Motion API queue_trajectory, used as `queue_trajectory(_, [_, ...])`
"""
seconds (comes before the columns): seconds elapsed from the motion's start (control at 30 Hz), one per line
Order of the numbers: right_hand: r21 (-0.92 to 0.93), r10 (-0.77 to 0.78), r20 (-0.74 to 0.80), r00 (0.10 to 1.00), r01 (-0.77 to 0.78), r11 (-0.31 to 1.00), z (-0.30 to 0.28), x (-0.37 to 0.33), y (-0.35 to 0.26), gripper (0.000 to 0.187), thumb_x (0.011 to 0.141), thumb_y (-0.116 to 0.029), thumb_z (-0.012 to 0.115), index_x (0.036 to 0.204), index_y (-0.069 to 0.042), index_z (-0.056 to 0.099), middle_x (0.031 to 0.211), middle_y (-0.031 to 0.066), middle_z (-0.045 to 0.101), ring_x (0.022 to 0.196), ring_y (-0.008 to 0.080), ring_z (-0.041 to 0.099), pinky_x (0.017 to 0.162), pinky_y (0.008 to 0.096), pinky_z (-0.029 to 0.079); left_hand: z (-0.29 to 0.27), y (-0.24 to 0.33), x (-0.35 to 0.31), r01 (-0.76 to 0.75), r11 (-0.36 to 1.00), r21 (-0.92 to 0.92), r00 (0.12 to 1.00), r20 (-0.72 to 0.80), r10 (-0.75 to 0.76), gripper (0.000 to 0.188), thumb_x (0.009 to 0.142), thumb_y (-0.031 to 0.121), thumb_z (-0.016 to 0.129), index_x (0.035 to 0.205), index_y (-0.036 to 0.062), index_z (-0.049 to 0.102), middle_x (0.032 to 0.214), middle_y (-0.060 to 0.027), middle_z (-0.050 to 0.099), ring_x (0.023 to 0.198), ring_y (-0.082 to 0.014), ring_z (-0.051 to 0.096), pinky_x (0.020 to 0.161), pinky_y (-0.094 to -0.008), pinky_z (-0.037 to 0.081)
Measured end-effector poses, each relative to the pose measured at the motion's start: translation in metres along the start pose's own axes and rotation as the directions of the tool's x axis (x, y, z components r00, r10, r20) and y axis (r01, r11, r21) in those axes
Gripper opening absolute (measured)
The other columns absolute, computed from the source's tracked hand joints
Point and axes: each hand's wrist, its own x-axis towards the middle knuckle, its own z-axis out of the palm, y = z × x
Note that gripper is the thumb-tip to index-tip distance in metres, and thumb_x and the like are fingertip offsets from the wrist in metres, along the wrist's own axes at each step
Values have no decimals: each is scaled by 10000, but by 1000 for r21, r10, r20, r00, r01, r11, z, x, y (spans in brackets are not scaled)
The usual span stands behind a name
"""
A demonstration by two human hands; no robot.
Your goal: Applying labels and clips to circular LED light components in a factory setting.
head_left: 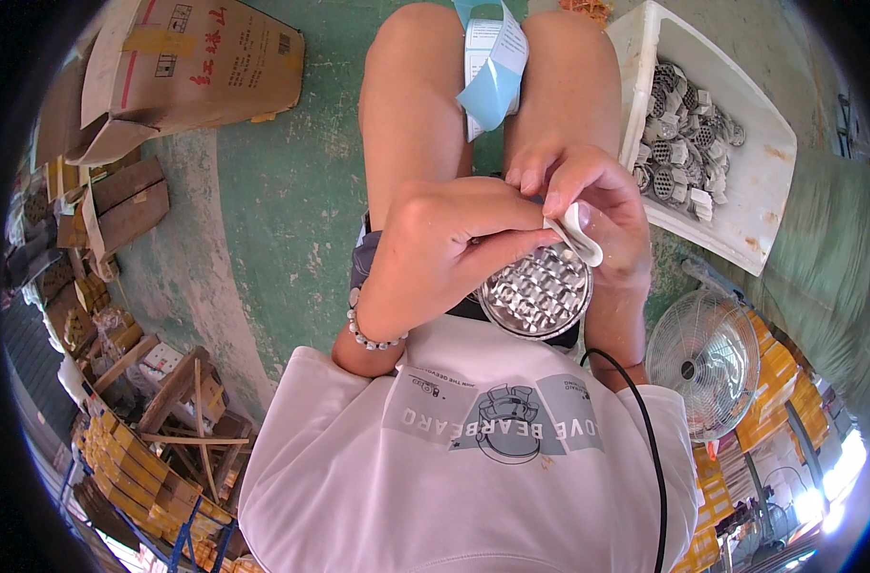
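My left hand [454,234], with a beaded bracelet at the wrist, is closed, its thumb and fingers pinched at a folded white strip [578,237]. My right hand [597,205] is closed around the far side of the same strip, thumb and forefinger bent together. Just under both hands hangs a round, shiny metal disc [537,294] with a raised grid pattern. Whether the strip is fastened to the disc is hidden by the fingers. Between my thighs lies a roll or sheet of blue and white labels [495,72].
At the right, a white foam box [769,181] contains several similar metal pieces [683,143] with white strips. A standing fan [702,363] is behind my right elbow. Cardboard boxes [205,67] and a wooden frame [182,392] stand at the left. A black cable [656,449] runs down my shirt.
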Motion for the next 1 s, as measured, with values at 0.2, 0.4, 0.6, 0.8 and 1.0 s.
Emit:
queue_trajectory(0.2, [112,72,-120,990,-59,992,15,1,-2,256,915,-116,710,1131,-1,636,1096,118,607,1068,192,558,966,343,447,-1,-1,0,33,998,-52,999,9,-33,103,804,60,791,857,-12,740,793,-90,721,699,-225,679,628,-304,517])
queue_trajectory(0.4, [-69,19,-237,971,-37,997,10,-8,-3,421,883,-146,751,1233,22,588,1108,101,619,1053,195,593,972,353,467,7,-3,-2,35,997,-71,999,-38,-38,112,825,60,796,880,-19,741,791,-92,715,678,-200,663,616,-292,504])
queue_trajectory(0.6, [-660,-385,-132,914,209,722,12,-13,-19,443,850,-251,792,1094,63,598,997,136,624,1019,263,598,972,412,472,9,-2,-1,71,997,16,981,-182,-67,122,822,35,789,919,-20,740,812,-124,716,656,-203,668,594,-285,507])
queue_trajectory(0.8, [-804,-384,-179,906,90,587,21,-7,-21,223,710,50,796,915,-11,731,901,92,708,837,206,674,735,294,519,14,-3,1,-9,990,144,980,-195,37,140,815,-6,782,951,-5,748,814,-107,727,640,-169,674,585,-253,515])
queue_trajectory(1.0, [-832,-392,-95,915,144,536,15,-8,-19,240,709,59,791,936,-4,746,916,103,725,801,192,667,702,288,508,13,-4,3,295,851,-436,903,-165,-397,141,864,11,768,998,-21,738,837,-53,746,715,-45,662,628,-203,530])
